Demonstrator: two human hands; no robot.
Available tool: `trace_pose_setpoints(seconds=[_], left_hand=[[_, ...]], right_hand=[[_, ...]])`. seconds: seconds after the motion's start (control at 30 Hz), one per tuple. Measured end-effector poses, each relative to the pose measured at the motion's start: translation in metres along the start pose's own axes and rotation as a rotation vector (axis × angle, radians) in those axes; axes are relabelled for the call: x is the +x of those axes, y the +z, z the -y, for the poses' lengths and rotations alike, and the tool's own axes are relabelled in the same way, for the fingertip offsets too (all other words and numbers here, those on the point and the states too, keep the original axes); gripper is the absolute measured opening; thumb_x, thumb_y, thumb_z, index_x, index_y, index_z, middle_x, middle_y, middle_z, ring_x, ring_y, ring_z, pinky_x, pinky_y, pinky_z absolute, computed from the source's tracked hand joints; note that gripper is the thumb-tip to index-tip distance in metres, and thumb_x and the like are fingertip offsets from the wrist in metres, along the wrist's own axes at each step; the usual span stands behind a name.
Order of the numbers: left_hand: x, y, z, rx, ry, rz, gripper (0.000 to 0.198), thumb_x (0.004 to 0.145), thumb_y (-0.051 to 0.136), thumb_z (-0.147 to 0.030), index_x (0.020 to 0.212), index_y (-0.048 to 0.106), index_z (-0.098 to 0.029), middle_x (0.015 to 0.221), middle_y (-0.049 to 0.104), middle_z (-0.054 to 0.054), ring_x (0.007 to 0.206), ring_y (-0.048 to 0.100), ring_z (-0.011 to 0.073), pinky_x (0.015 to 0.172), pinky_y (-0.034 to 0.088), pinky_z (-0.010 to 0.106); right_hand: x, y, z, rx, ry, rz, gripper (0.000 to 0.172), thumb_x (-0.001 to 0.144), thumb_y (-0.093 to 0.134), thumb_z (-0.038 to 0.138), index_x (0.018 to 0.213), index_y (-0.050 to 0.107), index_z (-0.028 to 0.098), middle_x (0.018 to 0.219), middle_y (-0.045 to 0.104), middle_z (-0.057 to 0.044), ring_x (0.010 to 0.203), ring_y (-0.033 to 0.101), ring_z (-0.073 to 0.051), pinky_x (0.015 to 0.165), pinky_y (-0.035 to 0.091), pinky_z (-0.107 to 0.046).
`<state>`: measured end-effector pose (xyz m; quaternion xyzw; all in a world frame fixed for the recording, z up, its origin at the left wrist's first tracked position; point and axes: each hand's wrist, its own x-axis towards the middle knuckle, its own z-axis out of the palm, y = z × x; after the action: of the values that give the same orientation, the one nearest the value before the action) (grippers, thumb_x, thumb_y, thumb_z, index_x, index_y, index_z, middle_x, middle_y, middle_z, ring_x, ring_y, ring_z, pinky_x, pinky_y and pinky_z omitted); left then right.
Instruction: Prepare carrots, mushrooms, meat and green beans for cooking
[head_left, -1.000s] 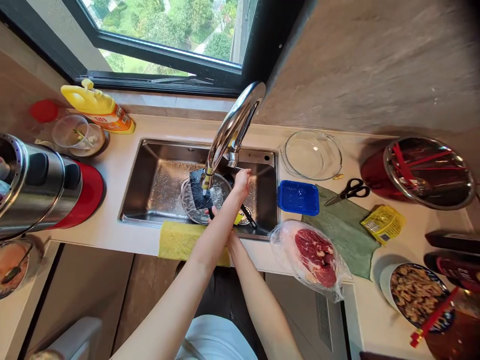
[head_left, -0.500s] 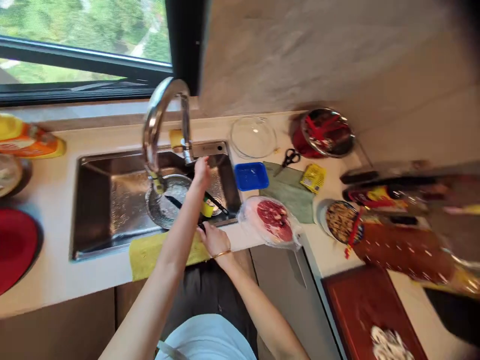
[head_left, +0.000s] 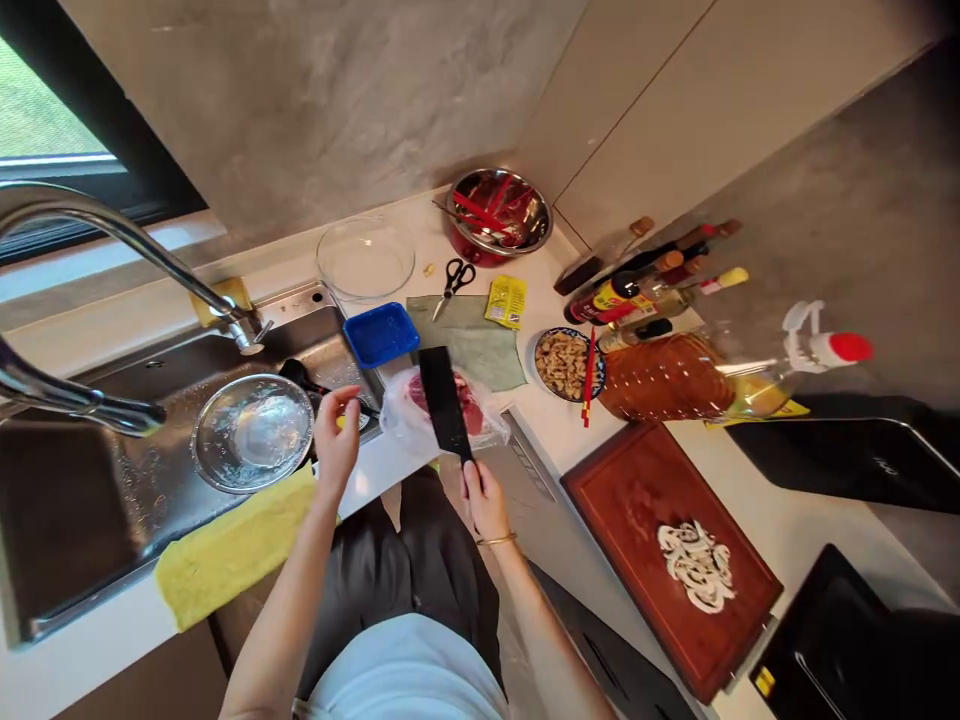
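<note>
My right hand (head_left: 486,502) grips the handle of a black cleaver (head_left: 444,400), its broad blade pointing away from me. Behind the blade, partly covered by it, lies red meat in clear plastic wrap (head_left: 405,405) at the counter's edge. My left hand (head_left: 337,437) is empty beside the sink's right end, thumb apart from loosely bent fingers. A wet metal bowl (head_left: 253,433) sits in the sink (head_left: 161,490) to the left of that hand. Dark utensils (head_left: 296,375) in the sink are partly hidden behind the left hand.
A blue tray (head_left: 381,335), scissors (head_left: 453,285) and a yellow packet (head_left: 506,302) lie beyond the meat. A bowl of brown pieces (head_left: 564,365) with red chopsticks stands rightward, near a large oil bottle (head_left: 664,378). White slices (head_left: 696,566) rest on a wooden board (head_left: 637,490).
My view has swung right. The cleaver has come out of the sink in my right hand and is now over the meat. My left hand has drawn back from the faucet.
</note>
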<state>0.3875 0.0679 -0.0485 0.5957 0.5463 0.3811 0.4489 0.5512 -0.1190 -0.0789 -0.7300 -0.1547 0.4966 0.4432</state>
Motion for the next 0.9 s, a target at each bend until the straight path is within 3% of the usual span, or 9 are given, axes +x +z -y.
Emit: trace_pose_setpoints(seconds=[0.07,0.13,0.23,0.33,0.43,0.57,0.67,0.8,0.9], left_hand=[[-0.019,0.042,0.006,0.104,0.036,0.101,0.024,0.088,0.043,-0.03,0.099,0.06,-0.017,0.099,0.065,0.008,0.094,0.06,0.0198,0.084,0.048,0.033],[-0.038,0.087,0.005,0.265,0.106,0.215,0.022,0.087,0.046,-0.028,0.1,0.06,-0.017,0.099,0.064,0.009,0.095,0.058,0.0222,0.085,0.046,0.036],[-0.065,0.148,0.0,0.549,0.175,0.289,0.027,0.082,0.053,-0.026,0.107,0.06,-0.017,0.103,0.061,0.012,0.101,0.054,0.026,0.089,0.044,0.04],[-0.084,0.192,-0.004,0.791,0.162,0.256,0.048,0.076,0.061,-0.03,0.121,0.053,-0.014,0.113,0.055,0.015,0.107,0.049,0.03,0.091,0.041,0.044],[-0.091,0.22,-0.007,0.96,0.152,0.228,0.058,0.076,0.06,-0.029,0.13,0.045,-0.012,0.124,0.05,0.018,0.112,0.045,0.0325,0.094,0.037,0.047],[-0.09,0.243,-0.011,1.072,0.112,0.186,0.043,0.086,0.047,-0.023,0.127,0.049,-0.011,0.133,0.046,0.019,0.12,0.04,0.0324,0.099,0.031,0.048],[-0.09,0.249,-0.009,1.076,0.088,0.15,0.038,0.088,0.04,-0.02,0.125,0.05,-0.014,0.129,0.052,0.016,0.12,0.042,0.03,0.101,0.028,0.049],[-0.096,0.239,-0.006,1.028,0.125,0.159,0.049,0.083,0.048,-0.018,0.132,0.045,-0.017,0.12,0.058,0.013,0.116,0.045,0.0283,0.104,0.022,0.05],[-0.1,0.215,-0.001,0.985,0.123,0.114,0.058,0.08,0.053,-0.02,0.137,0.04,-0.02,0.113,0.061,0.011,0.113,0.046,0.0279,0.105,0.018,0.05]], right_hand=[[0.013,-0.034,0.002,0.068,-0.088,-0.045,0.048,0.078,0.045,0.069,0.084,0.047,0.022,0.052,0.04,0.008,0.035,0.032,-0.006,0.035,0.025,-0.021],[0.032,-0.061,0.003,0.161,-0.121,-0.003,0.05,0.078,0.043,0.072,0.081,0.045,0.022,0.048,0.039,0.009,0.032,0.031,-0.005,0.033,0.024,-0.021],[0.067,-0.084,0.005,0.289,-0.145,0.074,0.051,0.078,0.04,0.073,0.079,0.044,0.022,0.043,0.038,0.01,0.028,0.028,-0.005,0.032,0.021,-0.02],[0.1,-0.094,0.007,0.356,-0.161,0.112,0.052,0.078,0.039,0.073,0.08,0.047,0.022,0.041,0.04,0.009,0.028,0.029,-0.006,0.03,0.019,-0.021],[0.125,-0.1,0.011,0.375,-0.178,0.102,0.053,0.078,0.039,0.073,0.079,0.049,0.021,0.042,0.043,0.009,0.028,0.032,-0.006,0.03,0.022,-0.021],[0.149,-0.11,0.016,0.379,-0.246,0.058,0.051,0.08,0.04,0.07,0.077,0.049,0.02,0.042,0.043,0.009,0.028,0.033,-0.006,0.03,0.025,-0.02],[0.159,-0.117,0.018,0.367,-0.275,0.058,0.05,0.082,0.04,0.069,0.078,0.049,0.02,0.042,0.043,0.009,0.028,0.033,-0.006,0.03,0.025,-0.02],[0.164,-0.122,0.015,0.296,-0.268,0.071,0.049,0.083,0.039,0.068,0.079,0.049,0.02,0.043,0.044,0.009,0.028,0.035,-0.006,0.031,0.026,-0.02],[0.165,-0.124,0.013,0.258,-0.276,0.087,0.047,0.084,0.039,0.066,0.08,0.049,0.02,0.044,0.045,0.009,0.029,0.036,-0.007,0.032,0.026,-0.021]])
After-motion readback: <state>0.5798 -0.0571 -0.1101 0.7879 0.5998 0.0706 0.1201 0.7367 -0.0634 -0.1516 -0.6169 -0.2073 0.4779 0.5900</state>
